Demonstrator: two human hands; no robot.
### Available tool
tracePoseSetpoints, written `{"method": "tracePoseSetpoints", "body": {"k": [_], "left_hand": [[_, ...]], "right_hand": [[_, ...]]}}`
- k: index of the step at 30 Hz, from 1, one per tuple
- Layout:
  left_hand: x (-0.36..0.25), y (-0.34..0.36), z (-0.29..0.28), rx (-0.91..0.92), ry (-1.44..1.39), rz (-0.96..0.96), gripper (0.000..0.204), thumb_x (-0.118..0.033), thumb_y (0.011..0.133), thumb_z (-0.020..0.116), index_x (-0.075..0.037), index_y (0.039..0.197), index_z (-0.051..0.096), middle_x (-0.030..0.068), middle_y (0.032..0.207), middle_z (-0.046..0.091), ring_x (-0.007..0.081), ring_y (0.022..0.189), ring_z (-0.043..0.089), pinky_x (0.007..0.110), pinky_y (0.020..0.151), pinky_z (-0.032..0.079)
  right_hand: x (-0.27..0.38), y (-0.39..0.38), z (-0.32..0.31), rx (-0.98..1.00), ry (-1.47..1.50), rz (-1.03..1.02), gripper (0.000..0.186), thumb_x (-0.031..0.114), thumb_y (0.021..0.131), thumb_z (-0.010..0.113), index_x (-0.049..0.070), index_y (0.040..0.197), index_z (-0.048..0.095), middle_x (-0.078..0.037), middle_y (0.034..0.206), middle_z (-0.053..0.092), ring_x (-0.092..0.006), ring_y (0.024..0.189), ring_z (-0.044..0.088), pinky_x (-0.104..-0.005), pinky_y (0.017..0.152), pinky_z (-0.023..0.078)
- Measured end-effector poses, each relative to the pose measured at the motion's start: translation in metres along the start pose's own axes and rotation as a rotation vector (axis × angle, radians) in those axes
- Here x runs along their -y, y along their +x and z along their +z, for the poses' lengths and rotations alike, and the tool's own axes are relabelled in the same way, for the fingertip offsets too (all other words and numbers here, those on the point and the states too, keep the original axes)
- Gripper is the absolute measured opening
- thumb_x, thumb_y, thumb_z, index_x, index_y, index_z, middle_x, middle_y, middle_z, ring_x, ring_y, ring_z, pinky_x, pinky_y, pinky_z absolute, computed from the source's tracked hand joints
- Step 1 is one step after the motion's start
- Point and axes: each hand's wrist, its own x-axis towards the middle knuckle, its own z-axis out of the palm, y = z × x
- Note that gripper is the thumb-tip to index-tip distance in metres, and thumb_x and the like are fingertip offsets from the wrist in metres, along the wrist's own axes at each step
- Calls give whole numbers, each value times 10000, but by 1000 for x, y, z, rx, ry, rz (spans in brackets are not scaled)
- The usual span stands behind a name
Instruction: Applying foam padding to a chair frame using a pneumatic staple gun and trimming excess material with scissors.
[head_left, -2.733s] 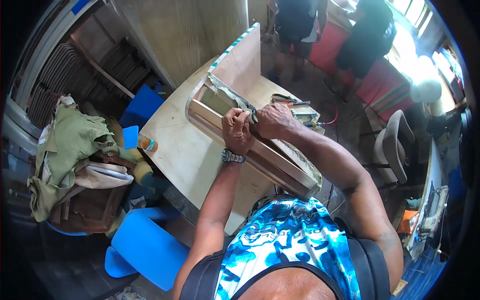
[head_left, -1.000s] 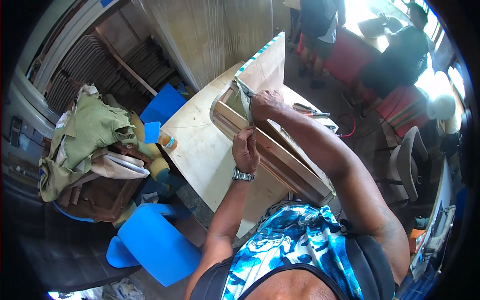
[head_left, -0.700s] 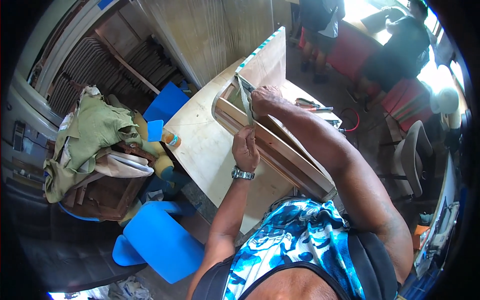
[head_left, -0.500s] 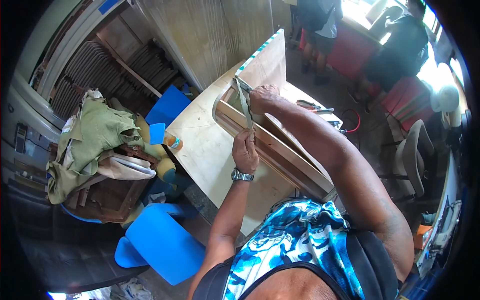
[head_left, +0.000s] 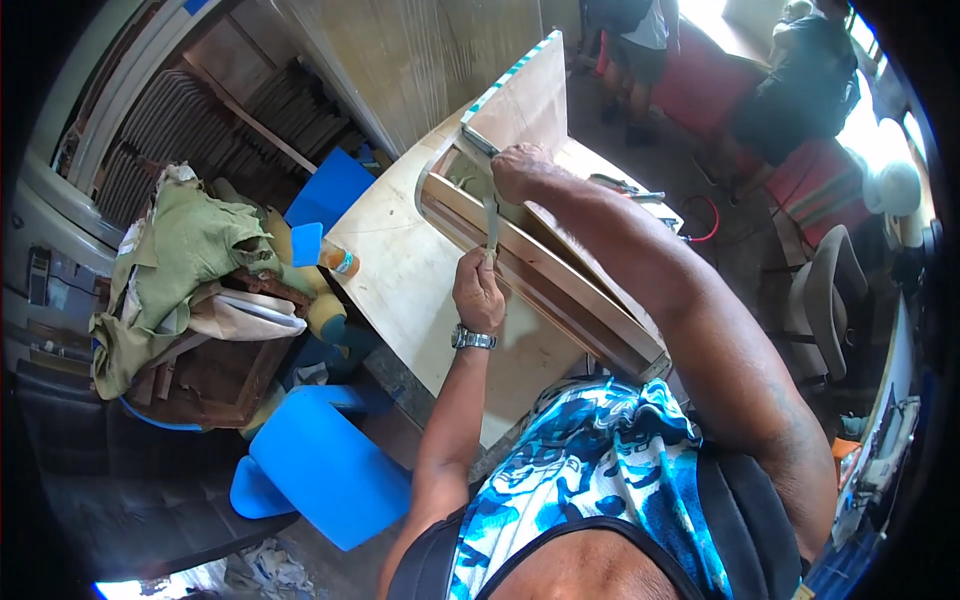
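Note:
A wooden furniture frame (head_left: 560,266), built of pale boards with a rounded end, lies on the worktable, and a flat panel (head_left: 522,105) with a green-and-white edge stands up at its far end. My left hand (head_left: 480,292), a metal watch on its wrist, pinches the lower end of a pale narrow strip (head_left: 491,222), which runs up across the frame's end. At the upper part of the strip, my right hand (head_left: 524,172) is closed around a slim dark tool (head_left: 478,143), whose kind I cannot make out. The tool's tip lies by the panel's lower corner.
An orange-brown bottle (head_left: 342,262) stands at the left edge of the worktable (head_left: 385,255). Pliers-like tools (head_left: 622,187) lie beyond the frame. Left are a torn green-covered seat (head_left: 200,235) and a blue plastic piece (head_left: 325,465). A chair (head_left: 835,300) stands right; two people are farther back.
My left hand has moved slightly left and the strip now hangs straighter. The dark tool shows more beyond my right hand. The whole view has shifted a little.

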Motion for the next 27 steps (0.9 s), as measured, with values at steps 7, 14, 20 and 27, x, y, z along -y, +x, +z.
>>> {"method": "tracePoseSetpoints", "body": {"k": [7, 14, 20, 27], "left_hand": [[69, -135, -92, -34, 330, -248, 172, -73, 1021, 591, -10, 1171, 646, 196, 1078, 704, 385, 1005, 687, 448, 888, 543], [44, -412, -221, 535, 917, -1142, 392, -182, 942, 687, -24, 1290, 602, 248, 1205, 654, 407, 1103, 652, 493, 909, 512], [32, -409, -205, 456, 960, -943, 785, -272, 839, 816, 42, 1481, 490, 329, 1521, 469, 475, 1383, 476, 488, 1165, 401], [-7, -75, -114, 72, 520, -243, 512, -268, 1053, 611, 63, 1428, 502, 296, 1583, 426, 480, 1468, 401, 552, 1212, 320]], "right_hand": [[-94, -43, -30, 229, 316, -90, 403, 420, 979, 647, 31, 948, 747, -139, 793, 721, -241, 722, 682, -426, 694, 532], [-245, -201, 47, -61, 651, 247, 272, 266, 1019, 616, 50, 863, 672, 5, 689, 596, -85, 693, 555, -314, 630, 442], [-268, -269, 201, 179, 753, 640, 466, 447, 969, 711, 11, 804, 725, -23, 645, 617, -148, 603, 587, -363, 578, 480], [-205, -311, 342, 507, 701, 528, 345, 351, 983, 643, 30, 982, 768, -94, 847, 779, -211, 791, 741, -392, 786, 570]]}}
